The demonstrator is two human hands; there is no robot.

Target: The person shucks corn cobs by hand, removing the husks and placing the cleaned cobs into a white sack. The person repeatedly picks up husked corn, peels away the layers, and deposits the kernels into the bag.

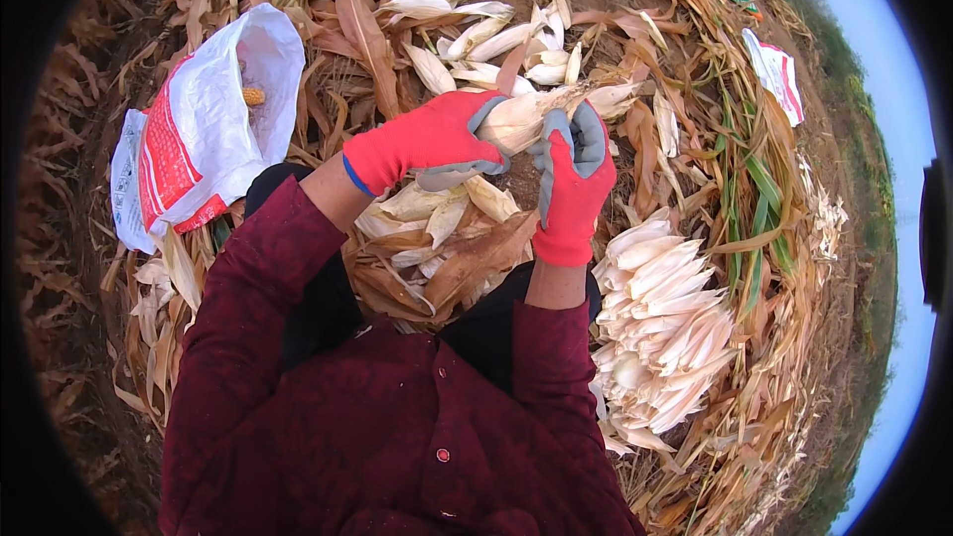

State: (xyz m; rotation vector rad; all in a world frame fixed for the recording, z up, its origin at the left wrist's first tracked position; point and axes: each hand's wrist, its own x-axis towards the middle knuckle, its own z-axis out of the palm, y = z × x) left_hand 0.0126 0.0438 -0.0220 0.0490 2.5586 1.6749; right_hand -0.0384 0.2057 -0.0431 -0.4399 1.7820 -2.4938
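Observation:
My left hand [424,138], in a red work glove with a grey coated palm, grips a dry ear of corn in its husk [520,123] by its near end. The ear points to the right in front of me, its frayed tip turned away from that hand. My right hand [575,179], gloved alike, has its thumb and fingers bent against the husk near the tip. Any kernels inside are hidden by the husk. Unhusked ears [499,41] lie on the ground just beyond my hands. Between my legs is a heap of loose husks [447,227].
To the left, a white and red woven sack [212,112] gapes, with a bare yellow cob [254,96] inside. A stacked pile of pale husks [659,320] sits by my right knee. Dry stalks with some green leaves [763,201] run along the right; another sack [774,78] lies beyond.

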